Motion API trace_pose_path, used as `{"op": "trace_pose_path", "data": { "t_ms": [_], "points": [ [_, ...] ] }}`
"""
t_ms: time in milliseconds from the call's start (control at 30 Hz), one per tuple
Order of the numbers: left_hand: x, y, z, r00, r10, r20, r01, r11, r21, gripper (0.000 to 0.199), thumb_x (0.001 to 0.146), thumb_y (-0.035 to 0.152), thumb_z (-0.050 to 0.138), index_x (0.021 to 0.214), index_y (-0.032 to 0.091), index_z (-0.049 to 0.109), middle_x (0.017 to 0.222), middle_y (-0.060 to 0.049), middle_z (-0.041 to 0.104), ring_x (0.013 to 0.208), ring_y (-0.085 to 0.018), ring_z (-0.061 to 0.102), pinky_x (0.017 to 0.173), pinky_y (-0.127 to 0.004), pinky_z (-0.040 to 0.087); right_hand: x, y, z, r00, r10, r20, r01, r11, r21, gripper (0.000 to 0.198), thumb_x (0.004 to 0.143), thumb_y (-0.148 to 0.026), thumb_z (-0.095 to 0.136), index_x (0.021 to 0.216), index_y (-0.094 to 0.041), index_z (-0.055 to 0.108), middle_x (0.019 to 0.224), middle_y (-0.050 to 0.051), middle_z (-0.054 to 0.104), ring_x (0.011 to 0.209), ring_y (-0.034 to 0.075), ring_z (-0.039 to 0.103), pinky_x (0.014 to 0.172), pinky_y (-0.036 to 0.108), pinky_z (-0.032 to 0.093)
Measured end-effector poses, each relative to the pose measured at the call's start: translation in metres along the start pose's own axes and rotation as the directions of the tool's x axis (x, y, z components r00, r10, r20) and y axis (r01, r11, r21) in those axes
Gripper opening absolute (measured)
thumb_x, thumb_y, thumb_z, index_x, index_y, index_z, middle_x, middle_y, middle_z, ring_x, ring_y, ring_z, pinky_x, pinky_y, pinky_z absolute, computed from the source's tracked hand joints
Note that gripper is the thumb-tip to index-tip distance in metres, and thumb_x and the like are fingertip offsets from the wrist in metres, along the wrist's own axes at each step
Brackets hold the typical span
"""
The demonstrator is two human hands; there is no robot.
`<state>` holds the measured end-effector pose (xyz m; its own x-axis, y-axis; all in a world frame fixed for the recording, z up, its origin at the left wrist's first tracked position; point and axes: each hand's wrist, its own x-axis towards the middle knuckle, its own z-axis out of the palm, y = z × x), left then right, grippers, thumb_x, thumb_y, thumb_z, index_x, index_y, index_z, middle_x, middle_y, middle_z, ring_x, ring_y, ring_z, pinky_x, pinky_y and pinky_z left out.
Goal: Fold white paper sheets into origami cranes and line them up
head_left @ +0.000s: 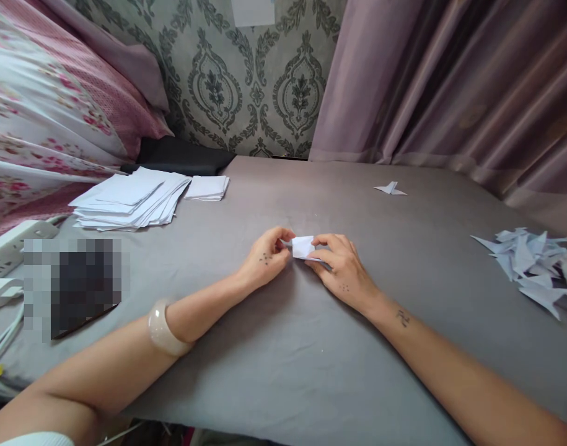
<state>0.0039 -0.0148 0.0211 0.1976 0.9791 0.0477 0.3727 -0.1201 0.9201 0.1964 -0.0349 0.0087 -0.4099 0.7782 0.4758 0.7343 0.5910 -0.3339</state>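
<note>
A small folded piece of white paper (303, 246) is held just above the grey cloth, between my two hands. My right hand (343, 266) grips its right side, the fingers on top and the thumb below its lower edge. At the left edge, my left hand (268, 254) pinches the paper with thumb and forefinger, the other fingers curled in. A pale bangle sits on my left forearm.
To the left lie a stack of white paper sheets (125, 201), a smaller paper stack (206, 188), a power strip (18, 244) and a dark, pixelated object (85, 282). Folded paper pieces (527, 257) are heaped at right. One paper piece (391, 188) lies farther back.
</note>
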Motion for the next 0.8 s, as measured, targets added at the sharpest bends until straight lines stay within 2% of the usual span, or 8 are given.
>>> {"op": "trace_pose_path", "data": {
  "t_ms": [67,100,233,300,433,633,733,800],
  "points": [
    [-0.001,-0.001,-0.002,0.993,0.113,0.045,-0.12,0.966,0.228,0.032,0.07,0.006,0.051,0.093,0.019,0.068,0.105,-0.007,0.059,0.096,-0.021,0.054,0.084,-0.037,0.048,0.002,0.003,0.003,0.996,0.079,0.031,-0.081,0.994,0.079,0.01,0.086,-0.028,0.061,0.089,-0.026,0.071,0.109,0.005,0.062,0.103,0.023,0.052,0.09,0.04,0.043],
    [-0.001,-0.001,-0.002,0.989,0.129,0.073,-0.144,0.944,0.295,0.029,0.069,0.007,0.052,0.089,0.02,0.069,0.109,-0.008,0.058,0.101,-0.023,0.051,0.086,-0.039,0.048,0.004,0.004,0.003,0.991,0.129,0.044,-0.133,0.985,0.113,0.009,0.085,-0.028,0.062,0.088,-0.026,0.071,0.109,0.005,0.063,0.102,0.022,0.052,0.091,0.04,0.043],
    [0.0,-0.001,-0.002,0.995,0.055,0.08,-0.082,0.922,0.379,0.012,0.074,0.023,0.059,0.08,0.019,0.069,0.115,-0.009,0.056,0.106,-0.028,0.048,0.088,-0.043,0.048,0.013,0.006,0.004,0.933,0.347,0.096,-0.36,0.914,0.19,0.015,0.084,-0.035,0.061,0.078,-0.024,0.071,0.107,0.005,0.063,0.101,0.022,0.055,0.086,0.037,0.045],
    [0.0,-0.001,0.0,0.998,0.022,0.052,-0.04,0.93,0.367,0.015,0.077,0.031,0.061,0.078,0.019,0.07,0.117,-0.01,0.056,0.109,-0.029,0.048,0.09,-0.045,0.047,0.016,0.007,0.004,0.909,0.404,0.103,-0.417,0.89,0.185,0.02,0.084,-0.037,0.059,0.074,-0.023,0.07,0.106,0.005,0.063,0.101,0.022,0.056,0.085,0.037,0.045],
    [0.002,0.0,0.003,1.0,0.026,0.005,-0.026,0.939,0.343,0.018,0.082,0.03,0.059,0.075,0.017,0.069,0.113,-0.011,0.057,0.11,-0.028,0.048,0.096,-0.047,0.043,0.019,0.01,0.007,0.906,0.417,0.067,-0.422,0.894,0.15,0.022,0.082,-0.035,0.059,0.067,-0.021,0.065,0.103,0.007,0.062,0.099,0.022,0.057,0.088,0.039,0.043],
    [0.005,-0.005,0.007,0.998,0.045,-0.041,-0.027,0.934,0.356,0.013,0.079,0.023,0.063,0.068,0.016,0.059,0.108,-0.011,0.055,0.107,-0.026,0.049,0.097,-0.043,0.042,0.018,0.011,0.012,0.921,0.39,0.023,-0.39,0.914,0.112,0.021,0.081,-0.035,0.06,0.066,-0.021,0.057,0.101,0.007,0.06,0.097,0.022,0.055,0.088,0.038,0.043],
    [0.003,-0.012,0.008,0.988,0.148,-0.039,-0.12,0.906,0.407,0.005,0.081,0.022,0.06,0.08,0.017,0.058,0.103,-0.009,0.055,0.101,-0.023,0.048,0.092,-0.039,0.043,0.017,0.01,0.013,0.93,0.367,0.004,-0.366,0.927,0.085,0.019,0.081,-0.032,0.061,0.067,-0.021,0.054,0.096,0.007,0.058,0.094,0.022,0.054,0.087,0.037,0.043],
    [0.002,-0.015,0.009,0.968,0.253,-0.003,-0.221,0.854,0.47,0.007,0.086,0.02,0.054,0.091,0.017,0.058,0.103,-0.008,0.055,0.096,-0.022,0.047,0.088,-0.037,0.044,0.016,0.008,0.013,0.938,0.345,-0.017,-0.343,0.936,0.075,0.016,0.081,-0.031,0.06,0.07,-0.021,0.054,0.09,0.006,0.057,0.09,0.021,0.054,0.085,0.036,0.044]
  ]
}}
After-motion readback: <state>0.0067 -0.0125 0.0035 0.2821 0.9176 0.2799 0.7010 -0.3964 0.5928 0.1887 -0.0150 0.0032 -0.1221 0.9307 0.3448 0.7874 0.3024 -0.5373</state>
